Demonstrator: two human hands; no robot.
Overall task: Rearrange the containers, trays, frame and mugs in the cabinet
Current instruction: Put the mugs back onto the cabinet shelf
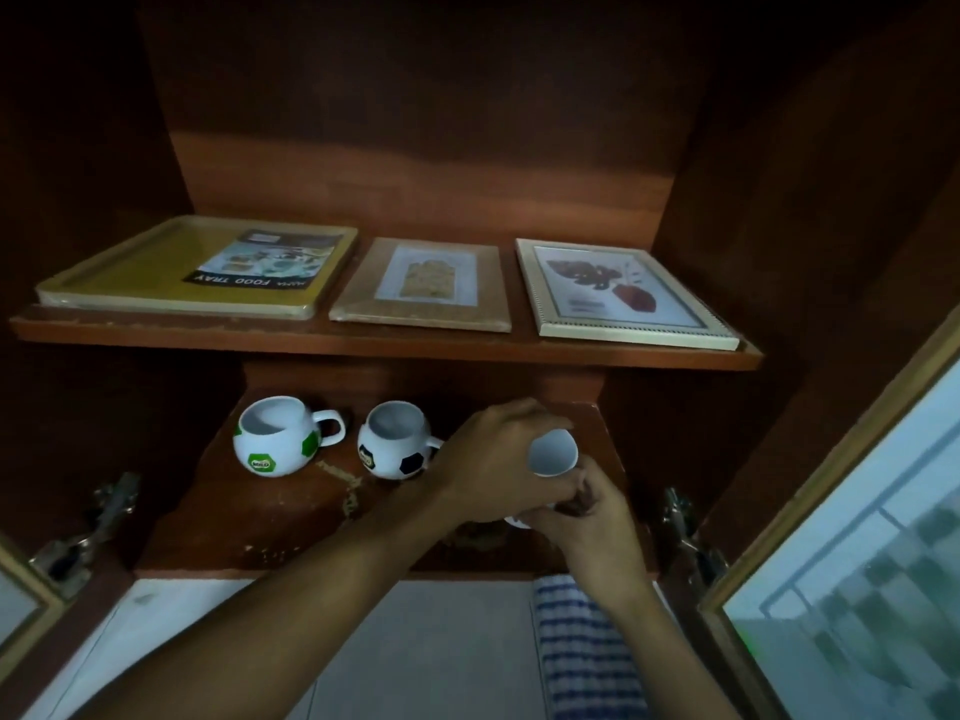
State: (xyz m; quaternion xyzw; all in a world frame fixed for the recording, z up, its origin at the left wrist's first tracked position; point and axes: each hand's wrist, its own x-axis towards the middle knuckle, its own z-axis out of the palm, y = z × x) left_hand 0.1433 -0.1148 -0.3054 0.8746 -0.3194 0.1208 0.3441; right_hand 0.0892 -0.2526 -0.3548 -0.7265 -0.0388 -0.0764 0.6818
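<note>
On the lower shelf (270, 517) two round football-patterned mugs stand upright side by side: a green-patched mug (275, 439) at the left with its handle pointing right, and just beside it a black-patched mug (395, 441), whose right side is hidden by the left hand (493, 459). To their right, over the same shelf, a third white mug (553, 452) is grasped by both hands, the left curled over it from the side and the right hand (592, 517) wrapped around it lower down, so only its open mouth and a sliver of its body show; whether it touches the shelf cannot be told. On the upper shelf (363, 345) a yellow food tray (156, 272) with a printed label, a brown frame (423, 280) and a pale frame (623, 293) lie flat in a row, apart from one another. The cabinet is dark reddish wood, dim inside, the lower board scuffed and chipped along its front. Metal hinges (111, 504) sit at either side, and a frosted glass door (857, 537) in a wooden border stands open at the right. A blue-and-white checked cloth (576, 641) hangs below the shelf edge.
</note>
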